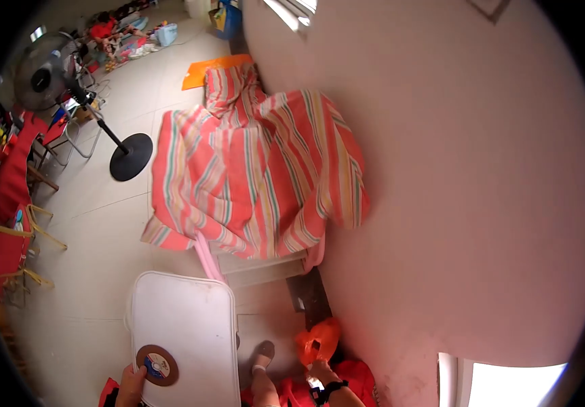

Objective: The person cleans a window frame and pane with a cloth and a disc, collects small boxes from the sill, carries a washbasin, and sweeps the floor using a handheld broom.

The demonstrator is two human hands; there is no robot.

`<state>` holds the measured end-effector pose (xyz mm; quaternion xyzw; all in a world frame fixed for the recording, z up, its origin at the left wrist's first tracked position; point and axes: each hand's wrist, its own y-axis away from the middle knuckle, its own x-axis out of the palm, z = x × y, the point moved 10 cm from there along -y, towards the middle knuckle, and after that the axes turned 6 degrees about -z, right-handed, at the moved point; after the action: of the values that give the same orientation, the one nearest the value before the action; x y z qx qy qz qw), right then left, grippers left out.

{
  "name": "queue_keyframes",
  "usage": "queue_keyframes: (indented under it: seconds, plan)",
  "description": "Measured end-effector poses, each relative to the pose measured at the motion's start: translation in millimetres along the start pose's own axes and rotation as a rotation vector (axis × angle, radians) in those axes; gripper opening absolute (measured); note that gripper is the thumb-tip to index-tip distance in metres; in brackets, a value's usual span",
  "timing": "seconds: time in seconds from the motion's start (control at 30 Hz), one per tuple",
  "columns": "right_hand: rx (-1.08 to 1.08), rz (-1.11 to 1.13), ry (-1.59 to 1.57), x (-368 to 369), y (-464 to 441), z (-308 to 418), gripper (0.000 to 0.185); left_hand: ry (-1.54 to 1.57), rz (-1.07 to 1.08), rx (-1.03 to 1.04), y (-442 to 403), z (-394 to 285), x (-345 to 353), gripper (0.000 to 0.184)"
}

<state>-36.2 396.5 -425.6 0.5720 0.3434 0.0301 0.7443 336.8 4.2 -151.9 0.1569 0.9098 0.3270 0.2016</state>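
My left hand (129,385) is closed on the edge of a brown cutting disc (166,376) with a blue label, its thumb over the rim. The disc is above or against a white rounded panel (184,312) that looks like a small table top; I cannot tell whether they touch. At the lower right my right hand (321,372), with a black band on its wrist, grips an orange plastic bag (321,339). The bag's contents are hidden.
A striped red cloth (258,169) covers something with pink legs (209,258) by the wall (441,169). A standing fan (129,156) and red chairs (7,251) stand to the left. An orange sheet (201,73) and piled goods (136,44) lie farther off.
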Motion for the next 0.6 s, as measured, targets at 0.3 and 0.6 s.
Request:
queue_keyframes:
  seconds: [0.3,0.6]
  plan:
    - [-0.480,0.038,0.147,-102,56,127,0.055,0.533,-0.325,0.200,63,-59,-100,0.030]
    - [-0.736,-0.008,-0.016,-208,142,342,0.046,0.813,-0.612,0.340,119,-67,-204,0.030]
